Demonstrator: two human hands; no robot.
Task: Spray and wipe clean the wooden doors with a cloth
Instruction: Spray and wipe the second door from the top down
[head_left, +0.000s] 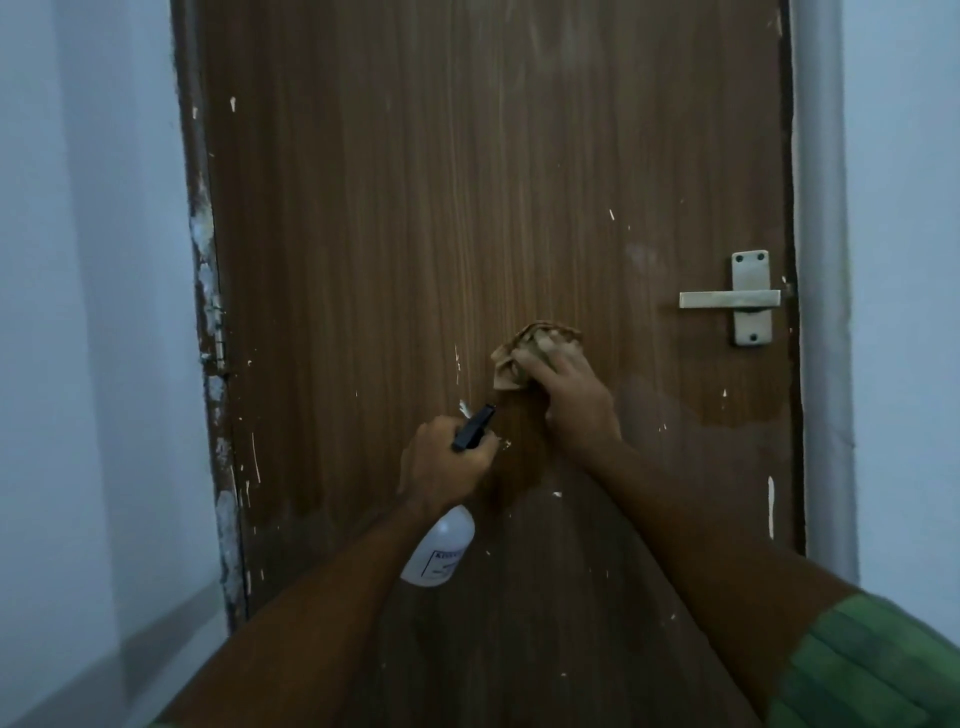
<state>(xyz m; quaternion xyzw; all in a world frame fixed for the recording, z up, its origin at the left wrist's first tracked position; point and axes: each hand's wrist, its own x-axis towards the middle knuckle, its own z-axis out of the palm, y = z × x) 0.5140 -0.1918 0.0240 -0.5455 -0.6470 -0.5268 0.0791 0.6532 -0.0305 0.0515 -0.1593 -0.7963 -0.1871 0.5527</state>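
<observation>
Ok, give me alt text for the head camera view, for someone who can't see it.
A person's right hand presses a crumpled tan cloth against a brown wooden door, while the left hand grips a white spray bottle with a black nozzle pointed at the door. A metal lever handle sits at the door's right edge; white paint flecks dot the wood.

The spray bottle (440, 552) label is too blurred to read (perhaps "KISS"); its neck hides behind the left hand (441, 462).

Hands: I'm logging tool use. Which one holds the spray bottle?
The left hand grips the spray bottle by its black trigger head; the right hand presses a cloth against the door.
</observation>
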